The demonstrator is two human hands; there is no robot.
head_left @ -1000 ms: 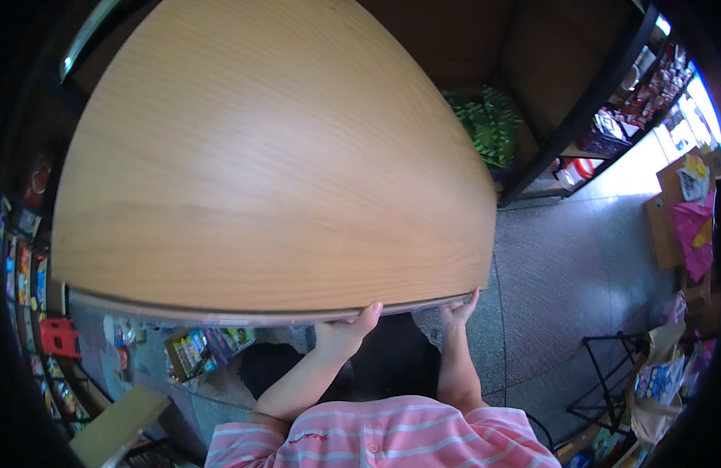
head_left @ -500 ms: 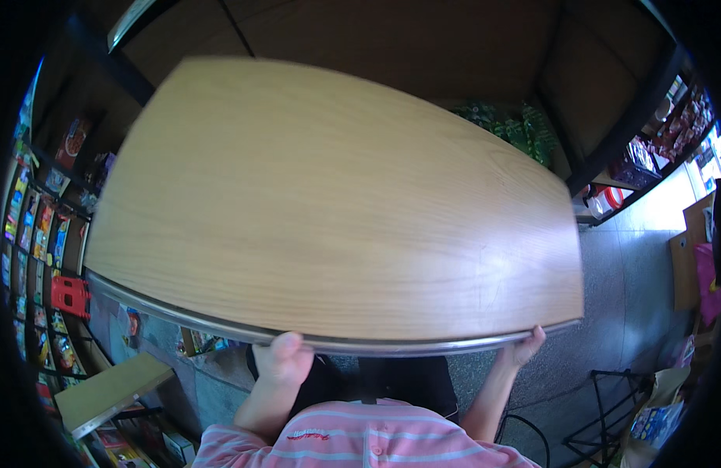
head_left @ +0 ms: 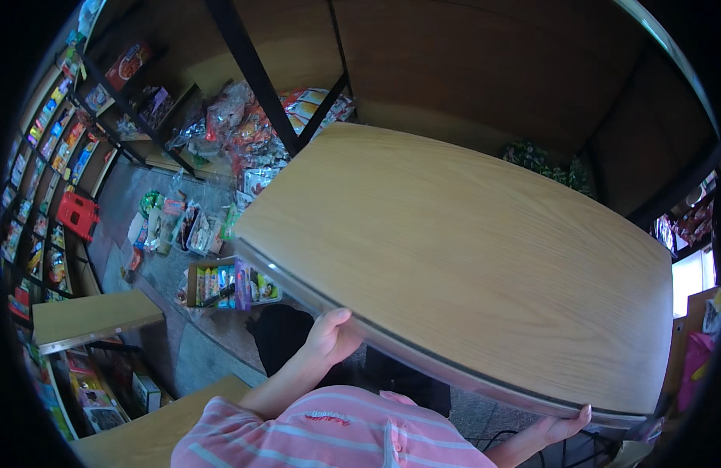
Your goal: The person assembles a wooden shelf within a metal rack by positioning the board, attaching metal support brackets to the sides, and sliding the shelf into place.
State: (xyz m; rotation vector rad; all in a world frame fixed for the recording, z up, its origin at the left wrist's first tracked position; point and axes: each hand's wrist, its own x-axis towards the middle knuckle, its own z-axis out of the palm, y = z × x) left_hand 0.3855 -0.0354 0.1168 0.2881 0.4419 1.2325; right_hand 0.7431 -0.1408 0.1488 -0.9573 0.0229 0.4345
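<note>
A large wooden shelf board (head_left: 462, 265) with light grain and a clear strip along its near edge is held out in front of me, tilted down toward the right. My left hand (head_left: 331, 335) grips that near edge left of the middle, thumb on top and fingers hidden beneath. Close to the board's near right corner, my right hand (head_left: 565, 425) clasps the same edge, its thumb tip showing over the strip. The board's far side reaches toward a dark rack frame (head_left: 255, 74).
Bagged goods (head_left: 251, 129) lie at the back left. On the floor stand a box of colourful packets (head_left: 214, 285) and several small containers. Stocked shelves (head_left: 44, 179) with a red plastic basket (head_left: 78, 214) line the left. Green leaves (head_left: 543, 164) show behind the board; cartons stand at right.
The board has shifted right in view and its right end has dipped, both hands moving with it. More floor and the bagged goods now show at left.
</note>
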